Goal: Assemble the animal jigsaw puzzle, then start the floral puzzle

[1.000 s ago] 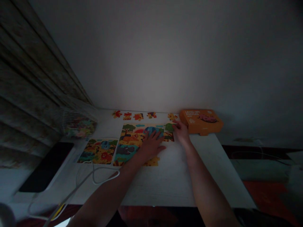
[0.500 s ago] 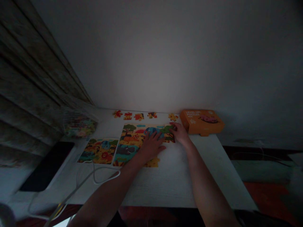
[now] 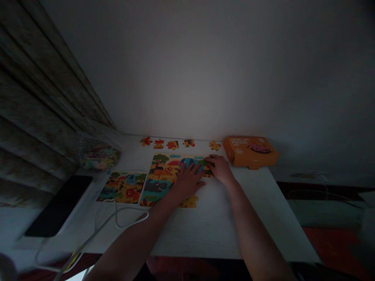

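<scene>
A partly assembled jigsaw puzzle (image 3: 158, 183) with a hippo, trees and an elephant lies on the white table. Flat across its middle rests my left hand (image 3: 189, 179), fingers spread over the elephant. My right hand (image 3: 219, 168) lies on the puzzle's upper right part, fingers bent over a green tree area; they press on the surface there, and no piece shows lifted. Left of the puzzle is a smaller reference picture (image 3: 123, 187) of the same scene. Several loose puzzle pieces (image 3: 172, 144) sit in a row behind, along the wall.
An orange puzzle box (image 3: 252, 152) stands at the back right. At the left are a clear bag of colourful pieces (image 3: 98, 154), a dark tablet-like slab (image 3: 60, 205) and a white cable (image 3: 117, 212) crossing the table's front left. A curtain (image 3: 43, 78) hangs at the left.
My right hand has shifted slightly left, from the puzzle's right edge onto its upper right part. My left hand has stayed in place.
</scene>
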`<state>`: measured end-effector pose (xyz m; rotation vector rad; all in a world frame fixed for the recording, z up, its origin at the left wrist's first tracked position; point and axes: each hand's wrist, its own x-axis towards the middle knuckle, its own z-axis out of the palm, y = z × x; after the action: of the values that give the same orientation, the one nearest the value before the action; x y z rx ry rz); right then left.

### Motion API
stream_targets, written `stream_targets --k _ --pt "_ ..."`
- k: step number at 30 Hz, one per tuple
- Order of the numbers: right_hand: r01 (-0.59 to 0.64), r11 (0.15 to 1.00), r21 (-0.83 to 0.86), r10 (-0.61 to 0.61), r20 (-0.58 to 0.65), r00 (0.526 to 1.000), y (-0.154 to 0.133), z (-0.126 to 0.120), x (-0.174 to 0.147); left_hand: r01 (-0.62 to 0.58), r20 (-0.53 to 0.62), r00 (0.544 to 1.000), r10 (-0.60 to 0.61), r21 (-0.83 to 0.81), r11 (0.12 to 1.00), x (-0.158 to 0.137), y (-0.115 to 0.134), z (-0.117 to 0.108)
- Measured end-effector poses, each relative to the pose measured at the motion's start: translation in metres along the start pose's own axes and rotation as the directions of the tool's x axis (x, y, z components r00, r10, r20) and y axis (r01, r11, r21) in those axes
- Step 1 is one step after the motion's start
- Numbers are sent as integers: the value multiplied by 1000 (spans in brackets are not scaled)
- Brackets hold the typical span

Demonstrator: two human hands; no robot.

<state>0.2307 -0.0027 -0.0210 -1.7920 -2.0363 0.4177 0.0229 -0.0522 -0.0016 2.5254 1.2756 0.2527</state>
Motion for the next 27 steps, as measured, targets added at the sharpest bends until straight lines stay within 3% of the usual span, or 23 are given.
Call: stream_targets --k 4,7,11,13,18,27 --pt "11 1000 23 -11 -6 1000 1 1 0 -2 -20 1000 0 -65 998 1 -2 -2" --pt "0 998 69 5 -82 997 6 6 1 -4 -77 997 -9 -166 986 6 -13 -9" --pt "-80 985 154 119 -267 956 16 10 5 105 -182 968 -172 -329 939 14 -34 -27" --pt "-156 974 163 200 -305 931 18 10 11 182 -194 945 -263 -356 916 15 -40 -36" --pt "-301 952 46 303 -264 916 12 7 34 313 -123 924 -362 -303 900 11 -38 -48" --pt "-372 927 33 372 -183 910 12 -2 60 199 -200 935 -293 -391 899 9 -35 -35"
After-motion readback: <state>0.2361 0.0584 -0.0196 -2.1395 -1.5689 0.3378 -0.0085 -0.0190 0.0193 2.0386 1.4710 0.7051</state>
